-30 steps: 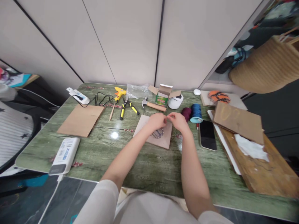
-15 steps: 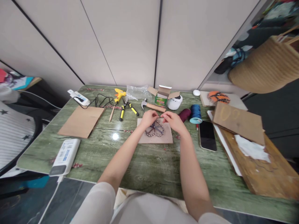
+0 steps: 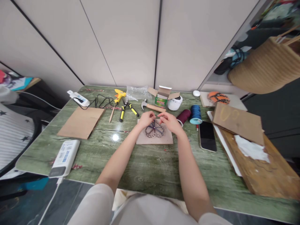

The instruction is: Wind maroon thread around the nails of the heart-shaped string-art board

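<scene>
A small brown board (image 3: 144, 139) lies flat in the middle of the green table (image 3: 150, 168). On it is a heart-shaped ring of nails wound with dark thread (image 3: 154, 129). My left hand (image 3: 146, 119) and my right hand (image 3: 170, 121) sit at the far edge of the board, fingertips pinched and almost meeting above the nails. What they pinch is too thin to make out. A maroon spool (image 3: 184, 115) and a blue spool (image 3: 196, 114) stand just right of my right hand.
Behind the board lie a hammer (image 3: 151, 107), yellow pliers (image 3: 126, 109), a glue gun (image 3: 119, 93), a small open box (image 3: 162, 97) and a white pot (image 3: 175, 102). A phone (image 3: 207, 131) and wooden boards (image 3: 255, 156) lie right. Cardboard (image 3: 81, 122) and a power bank (image 3: 65, 154) lie left.
The board has been turned from a skewed angle to square with the table edge. Both hands have shifted slightly left and farther back, and the nail heart now shows in full.
</scene>
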Motion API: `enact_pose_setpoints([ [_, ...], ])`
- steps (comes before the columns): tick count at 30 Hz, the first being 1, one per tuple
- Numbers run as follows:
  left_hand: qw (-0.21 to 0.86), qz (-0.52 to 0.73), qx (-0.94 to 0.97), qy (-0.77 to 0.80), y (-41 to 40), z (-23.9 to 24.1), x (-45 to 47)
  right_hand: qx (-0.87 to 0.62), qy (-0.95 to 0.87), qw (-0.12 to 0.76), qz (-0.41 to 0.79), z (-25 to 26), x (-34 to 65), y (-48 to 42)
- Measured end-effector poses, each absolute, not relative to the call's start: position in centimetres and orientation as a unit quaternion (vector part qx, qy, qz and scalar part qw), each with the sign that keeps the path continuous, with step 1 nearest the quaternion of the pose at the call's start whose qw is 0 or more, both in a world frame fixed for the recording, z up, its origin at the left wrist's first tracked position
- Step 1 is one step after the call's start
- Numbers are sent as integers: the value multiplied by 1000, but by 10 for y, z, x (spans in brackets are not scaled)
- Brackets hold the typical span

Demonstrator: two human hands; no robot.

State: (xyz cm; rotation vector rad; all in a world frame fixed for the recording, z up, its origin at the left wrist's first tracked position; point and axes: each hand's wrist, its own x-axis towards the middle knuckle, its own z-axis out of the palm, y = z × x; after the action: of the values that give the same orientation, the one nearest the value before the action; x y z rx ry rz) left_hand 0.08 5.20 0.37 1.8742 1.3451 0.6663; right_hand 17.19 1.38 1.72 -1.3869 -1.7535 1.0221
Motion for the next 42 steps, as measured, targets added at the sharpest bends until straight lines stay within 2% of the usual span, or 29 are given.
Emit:
enact_pose_setpoints([
  [9,389,269,709,523,55,-6,-4,-524,-671,343,398,15,168,15],
  [18,178,268,806,496,36,2,-1,-509,-683,334,403,18,178,15],
  [27,98,229,835,490,25,-4,1,-513,-677,318,422,22,181,13],
  [35,-32,158,844,511,13,7,5,-511,-673,310,436,26,183,11],
  [42,-65,122,891,432,14,12,2,-521,-645,286,481,11,189,14],
])
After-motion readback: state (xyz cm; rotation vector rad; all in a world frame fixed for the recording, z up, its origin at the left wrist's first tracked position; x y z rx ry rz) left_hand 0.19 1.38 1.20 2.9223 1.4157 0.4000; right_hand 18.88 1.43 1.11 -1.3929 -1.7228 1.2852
